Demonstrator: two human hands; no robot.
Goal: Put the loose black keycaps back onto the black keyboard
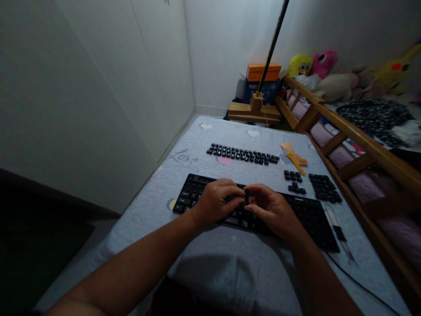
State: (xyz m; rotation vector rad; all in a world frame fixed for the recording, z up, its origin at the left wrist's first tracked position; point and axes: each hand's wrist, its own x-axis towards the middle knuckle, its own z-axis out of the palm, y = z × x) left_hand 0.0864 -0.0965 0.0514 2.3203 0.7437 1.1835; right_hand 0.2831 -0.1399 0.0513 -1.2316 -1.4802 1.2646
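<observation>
A black keyboard [188,191] lies across the cloth-covered surface, with keys in place at its left end and bare key spots at its right. Above its middle, my left hand [219,197] and my right hand [274,208] meet. Between the fingertips of both hands is a small black keycap [246,197], gripped from either side. The hands hide the keyboard's middle. Rows of loose black keycaps [243,154] lie beyond the keyboard. Smaller groups of loose keycaps [292,176] and a larger block of keycaps [324,188] are at the right.
A yellow-handled brush [294,161] lies on an orange cloth [300,157]. Right of the keyboard is a wire tool with a black grip [339,233], near a cable [362,284]. A wooden bed rail [362,136] borders the right side; a wooden stand [253,109] is behind.
</observation>
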